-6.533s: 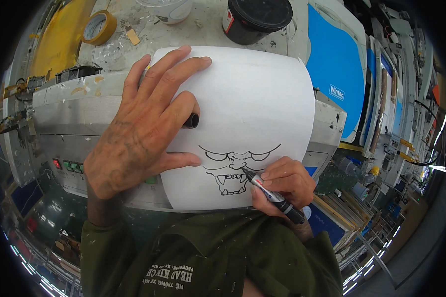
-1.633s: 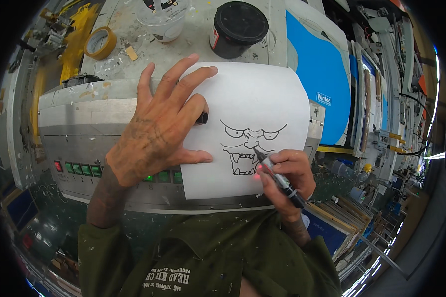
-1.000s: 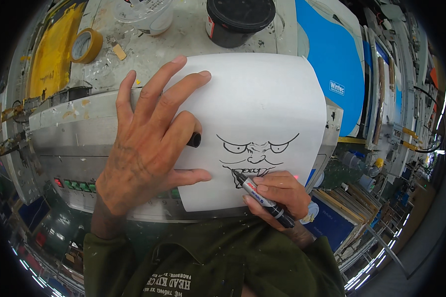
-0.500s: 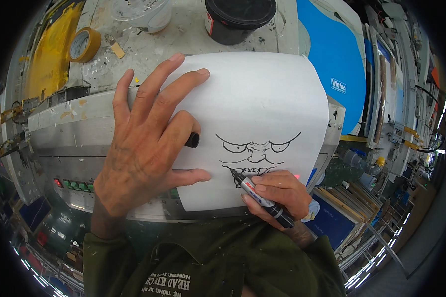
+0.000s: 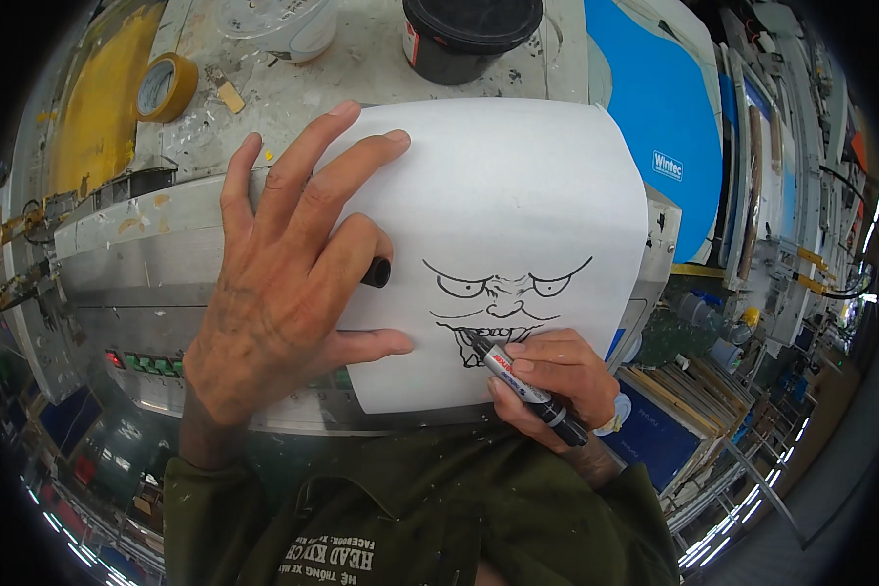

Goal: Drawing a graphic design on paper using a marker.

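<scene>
A sheet of white paper [image 5: 498, 186] lies over a metal ledge, bearing a black line drawing of a scowling face [image 5: 503, 288] with a wide, toothed mouth. My right hand [image 5: 557, 381] grips a silver-and-black marker [image 5: 523, 386], its tip at the left part of the mouth. Spread across the paper's left side is my left hand [image 5: 283, 254], thumb and outer fingers stretched out on or just over the sheet. Its bent index finger holds a black marker cap [image 5: 377, 272] against the hand; the cap's other end is hidden.
Beyond the paper stand a black lidded tub [image 5: 469, 39] and a clear plastic tub [image 5: 283, 24]. A yellow tape roll [image 5: 166, 88] lies at the far left. To the right is a blue sheet [image 5: 664, 127]; framed panels [image 5: 674, 410] are stacked lower down.
My right hand has shifted the marker tip slightly right from the mouth's left corner. More dark strokes show below that corner. My left hand has barely moved.
</scene>
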Available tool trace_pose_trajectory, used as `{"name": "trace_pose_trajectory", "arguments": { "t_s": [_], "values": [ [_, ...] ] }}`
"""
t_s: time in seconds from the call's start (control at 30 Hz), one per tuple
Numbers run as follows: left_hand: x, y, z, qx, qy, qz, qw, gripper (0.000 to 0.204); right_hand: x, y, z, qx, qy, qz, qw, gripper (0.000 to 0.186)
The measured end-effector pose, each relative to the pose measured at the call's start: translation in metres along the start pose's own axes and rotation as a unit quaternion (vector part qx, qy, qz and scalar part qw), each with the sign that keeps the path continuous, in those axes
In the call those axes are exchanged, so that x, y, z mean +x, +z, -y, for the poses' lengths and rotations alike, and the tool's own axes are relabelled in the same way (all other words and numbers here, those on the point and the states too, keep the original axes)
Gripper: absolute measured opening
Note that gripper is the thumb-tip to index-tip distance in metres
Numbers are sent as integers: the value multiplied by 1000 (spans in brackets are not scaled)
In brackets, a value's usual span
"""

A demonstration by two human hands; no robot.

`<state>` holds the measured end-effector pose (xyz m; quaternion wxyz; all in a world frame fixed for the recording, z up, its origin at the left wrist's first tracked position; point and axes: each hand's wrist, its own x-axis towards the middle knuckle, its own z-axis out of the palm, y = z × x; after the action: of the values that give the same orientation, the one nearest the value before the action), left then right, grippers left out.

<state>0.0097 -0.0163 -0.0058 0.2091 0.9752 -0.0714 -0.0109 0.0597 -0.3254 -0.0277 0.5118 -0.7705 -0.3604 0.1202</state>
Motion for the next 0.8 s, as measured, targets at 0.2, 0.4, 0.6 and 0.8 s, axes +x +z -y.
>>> {"name": "trace_pose_trajectory", "arguments": {
  "t_s": [0.2, 0.4, 0.6, 0.8],
  "values": [
    [-1, 1, 0, -1, -1, 0, 1000, 70, -2, 0, 0, 12, 9, -7, 1000, 44],
    [-1, 3, 1, 0, 3, -3, 1000, 71, -1, -2, -1, 7, -1, -17, 1000, 43],
    [-1, 2, 2, 5, 5, -6, 1000, 72, -3, -5, -1, 17, -1, -6, 1000, 45],
    [0, 3, 1, 1, 2, -7, 1000, 72, -3, -7, 0, 15, 11, 2, 1000, 46]
  ]
}}
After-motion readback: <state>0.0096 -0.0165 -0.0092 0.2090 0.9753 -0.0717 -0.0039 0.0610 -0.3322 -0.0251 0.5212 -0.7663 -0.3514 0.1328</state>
